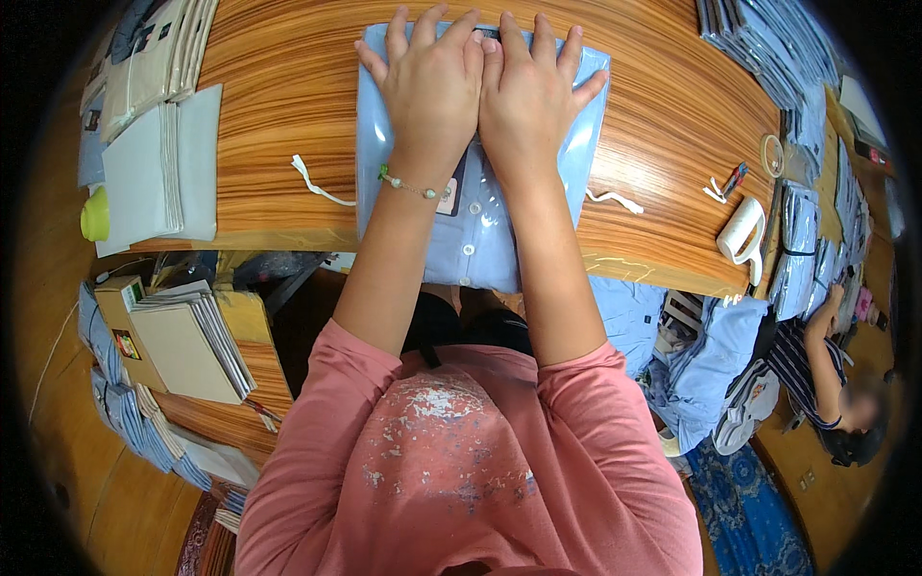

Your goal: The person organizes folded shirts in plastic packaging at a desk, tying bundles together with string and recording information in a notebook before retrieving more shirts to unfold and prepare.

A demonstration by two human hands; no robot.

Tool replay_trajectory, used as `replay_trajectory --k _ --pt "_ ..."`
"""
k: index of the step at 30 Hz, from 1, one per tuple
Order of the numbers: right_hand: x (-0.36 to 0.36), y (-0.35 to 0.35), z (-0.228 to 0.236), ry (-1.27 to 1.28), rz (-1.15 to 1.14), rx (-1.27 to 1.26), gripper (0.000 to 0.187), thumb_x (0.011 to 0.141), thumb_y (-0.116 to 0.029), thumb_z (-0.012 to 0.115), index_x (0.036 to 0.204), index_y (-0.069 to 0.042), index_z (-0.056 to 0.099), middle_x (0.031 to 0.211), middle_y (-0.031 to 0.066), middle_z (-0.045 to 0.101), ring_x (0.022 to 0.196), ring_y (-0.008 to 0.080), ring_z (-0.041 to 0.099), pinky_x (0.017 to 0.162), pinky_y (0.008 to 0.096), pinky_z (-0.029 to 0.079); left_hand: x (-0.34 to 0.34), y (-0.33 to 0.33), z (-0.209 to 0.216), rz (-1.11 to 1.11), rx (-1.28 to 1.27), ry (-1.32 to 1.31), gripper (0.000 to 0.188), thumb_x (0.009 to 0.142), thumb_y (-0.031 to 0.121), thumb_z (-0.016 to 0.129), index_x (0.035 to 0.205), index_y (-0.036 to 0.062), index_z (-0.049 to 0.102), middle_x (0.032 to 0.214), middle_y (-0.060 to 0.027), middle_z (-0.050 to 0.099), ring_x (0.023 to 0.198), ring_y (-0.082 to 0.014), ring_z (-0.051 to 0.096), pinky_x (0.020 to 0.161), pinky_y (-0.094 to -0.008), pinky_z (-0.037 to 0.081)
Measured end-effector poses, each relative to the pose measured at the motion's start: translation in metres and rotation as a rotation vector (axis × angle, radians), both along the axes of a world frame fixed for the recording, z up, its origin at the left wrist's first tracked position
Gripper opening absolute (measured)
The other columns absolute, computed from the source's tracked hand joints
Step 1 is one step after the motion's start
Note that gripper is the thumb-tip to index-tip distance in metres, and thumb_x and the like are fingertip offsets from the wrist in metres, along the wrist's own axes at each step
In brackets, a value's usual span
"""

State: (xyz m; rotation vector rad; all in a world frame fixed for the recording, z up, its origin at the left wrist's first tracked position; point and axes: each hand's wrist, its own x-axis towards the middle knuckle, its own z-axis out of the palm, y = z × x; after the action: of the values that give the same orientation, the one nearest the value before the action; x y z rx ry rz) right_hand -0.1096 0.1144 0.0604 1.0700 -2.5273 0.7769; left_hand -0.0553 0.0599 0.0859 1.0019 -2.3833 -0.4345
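A folded light-blue shirt point(469, 230) in a clear plastic bag lies before me on the wood-grain table point(279, 58), its lower end reaching past the near edge. Both my hands rest flat on its upper part, side by side with the thumbs touching. My left hand point(430, 86) has its fingers spread, and so does my right hand point(526, 91). Neither one grips anything. Between my wrists show white buttons and part of a dark tag point(449, 192). The shirt's collar is mostly hidden under my fingers.
White strips point(317, 184) lie beside the bag. Flat white sheets point(197, 158) are stacked at the left. On the right are a white tape dispenser point(740, 230), a clear tape roll point(771, 154) and piles of bagged blue shirts point(768, 48). Another person point(816, 374) sits at far right.
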Motion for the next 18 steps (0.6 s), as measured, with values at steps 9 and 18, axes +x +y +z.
replay_trajectory --k 9,18 --pt "-0.003 -0.003 -0.009 0.033 -0.009 -0.004 0.035 0.09 -0.03 0.045 0.116 -0.012 0.059 0.125 0.0148 0.05 0.125 0.0414 0.033 0.096 0.0677 0.013 -0.004 -0.003 -0.009 0.011 0.006 0.028 0.03 0.087 0.019 0.046 0.111 0.0068 0.061 0.121 -0.0149 0.051 0.123 -0.0359 0.035 0.105 -0.0566 0.01" --pt "-0.004 -0.003 -0.009 -0.039 0.004 0.06 0.037 0.091 -0.03 0.043 0.121 -0.012 0.055 0.129 0.0151 0.046 0.127 0.0413 0.028 0.096 0.0677 0.012 -0.007 -0.005 -0.011 -0.004 0.011 -0.012 0.03 0.088 0.018 0.046 0.112 0.0068 0.061 0.122 -0.014 0.05 0.124 -0.0349 0.034 0.107 -0.0537 0.009"
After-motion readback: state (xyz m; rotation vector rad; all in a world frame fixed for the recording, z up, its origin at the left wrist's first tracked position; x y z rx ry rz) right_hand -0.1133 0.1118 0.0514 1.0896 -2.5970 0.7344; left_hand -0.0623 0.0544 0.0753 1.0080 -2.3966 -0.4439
